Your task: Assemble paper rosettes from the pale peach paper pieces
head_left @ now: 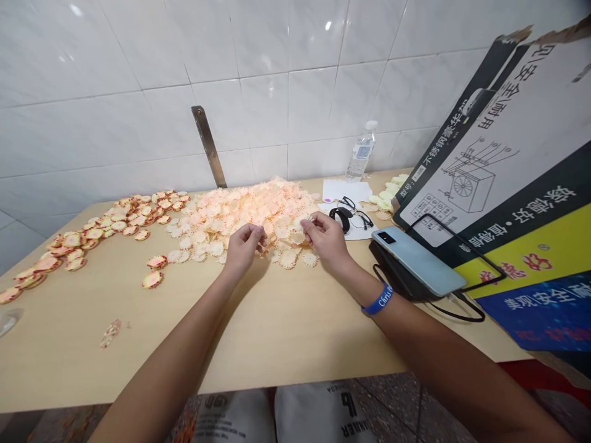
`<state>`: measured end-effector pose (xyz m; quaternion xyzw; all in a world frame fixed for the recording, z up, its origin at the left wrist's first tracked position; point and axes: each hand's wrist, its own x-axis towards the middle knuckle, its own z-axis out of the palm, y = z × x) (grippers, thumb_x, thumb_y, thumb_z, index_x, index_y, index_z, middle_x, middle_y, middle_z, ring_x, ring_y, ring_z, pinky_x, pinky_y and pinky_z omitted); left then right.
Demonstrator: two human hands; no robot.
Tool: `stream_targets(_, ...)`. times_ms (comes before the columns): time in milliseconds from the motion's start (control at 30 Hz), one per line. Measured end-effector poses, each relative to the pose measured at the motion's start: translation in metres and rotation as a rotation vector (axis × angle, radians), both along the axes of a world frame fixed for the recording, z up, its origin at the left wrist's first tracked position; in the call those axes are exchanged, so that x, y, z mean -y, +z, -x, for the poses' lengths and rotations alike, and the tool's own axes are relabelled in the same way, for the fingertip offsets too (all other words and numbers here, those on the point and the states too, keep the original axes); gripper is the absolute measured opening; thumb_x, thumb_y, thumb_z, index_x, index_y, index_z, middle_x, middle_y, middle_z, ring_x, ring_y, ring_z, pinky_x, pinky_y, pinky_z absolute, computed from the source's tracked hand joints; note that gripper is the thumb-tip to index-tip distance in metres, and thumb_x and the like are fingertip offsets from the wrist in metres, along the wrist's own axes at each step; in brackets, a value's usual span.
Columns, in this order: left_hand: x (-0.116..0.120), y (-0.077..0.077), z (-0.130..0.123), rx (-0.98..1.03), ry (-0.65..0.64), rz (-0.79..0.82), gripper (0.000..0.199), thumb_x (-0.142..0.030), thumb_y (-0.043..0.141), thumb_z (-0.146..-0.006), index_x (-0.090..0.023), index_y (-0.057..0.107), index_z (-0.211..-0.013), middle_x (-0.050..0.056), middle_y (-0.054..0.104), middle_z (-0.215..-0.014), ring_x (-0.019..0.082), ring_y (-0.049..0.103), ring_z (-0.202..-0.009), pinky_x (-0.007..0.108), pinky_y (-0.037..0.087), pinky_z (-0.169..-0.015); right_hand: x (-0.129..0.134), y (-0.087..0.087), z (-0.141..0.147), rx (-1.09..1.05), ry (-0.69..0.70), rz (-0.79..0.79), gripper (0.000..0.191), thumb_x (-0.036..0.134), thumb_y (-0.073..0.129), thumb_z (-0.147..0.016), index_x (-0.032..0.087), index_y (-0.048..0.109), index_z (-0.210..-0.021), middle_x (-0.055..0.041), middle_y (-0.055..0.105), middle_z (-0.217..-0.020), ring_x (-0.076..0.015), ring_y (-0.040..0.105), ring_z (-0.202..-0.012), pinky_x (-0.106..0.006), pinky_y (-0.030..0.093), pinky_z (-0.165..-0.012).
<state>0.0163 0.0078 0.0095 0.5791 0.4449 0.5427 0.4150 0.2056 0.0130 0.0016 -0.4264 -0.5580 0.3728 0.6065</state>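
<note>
A big heap of thin, pale pink flower-shaped discs (258,203) lies at the middle of the table, frilled at the rims. At its front edge, my left hand (244,247) is closed, thumb against the curled fingers; whatever it may hold is hidden. To the right, my right hand (327,239) pinches a pale flower-shaped disc (310,218) between thumb and forefinger, mostly covered by the fingers. Stacked discs with red edges (133,215) spread along the left side, and two small stacks (152,280) sit nearer to me.
Behind the right hand are glasses (357,212) on white paper and a water bottle (361,151). A light blue phone (418,258) rests on a black object at right, before a large printed carton (489,160). A metal strip (209,146) leans on the tiled wall.
</note>
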Motion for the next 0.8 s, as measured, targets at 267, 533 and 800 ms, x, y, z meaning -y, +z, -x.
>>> stream_targets(267, 0.012, 0.004, -0.012, -0.126, -0.170, 0.071, 0.030, -0.041, 0.070, -0.074, -0.017, 0.066, -0.092, 0.006, 0.068, -0.088, 0.012, 0.058, -0.064, 0.023, 0.046, -0.052, 0.014, 0.004, 0.014, -0.050, 0.257, 0.062, 0.033, 0.050, 0.065, -0.078, 0.019, 0.058, -0.069, -0.0012, 0.060, -0.066, -0.0118, 0.053, -0.056, -0.026, 0.042, -0.053)
stream_targets(533, 0.009, -0.002, -0.011, -0.085, -0.323, 0.113, 0.037, -0.047, 0.072, -0.070, -0.018, 0.052, -0.059, -0.001, 0.054, -0.054, 0.009, 0.048, -0.049, 0.024, 0.038, -0.050, -0.010, 0.006, -0.016, -0.269, -0.154, 0.010, 0.039, 0.054, 0.063, -0.080, 0.022, 0.044, -0.068, 0.0047, 0.045, -0.057, -0.0083, 0.043, -0.050, -0.021, 0.036, -0.046)
stream_targets(800, 0.008, -0.003, -0.012, -0.040, -0.244, 0.162, 0.041, -0.056, 0.066, -0.074, -0.015, 0.065, -0.071, 0.006, 0.067, -0.070, 0.011, 0.054, -0.053, 0.025, 0.041, -0.051, -0.003, 0.011, -0.010, -0.252, 0.111, 0.135, 0.036, 0.051, 0.068, -0.075, 0.021, 0.049, -0.070, 0.0016, 0.054, -0.067, -0.0089, 0.047, -0.056, -0.023, 0.042, -0.052)
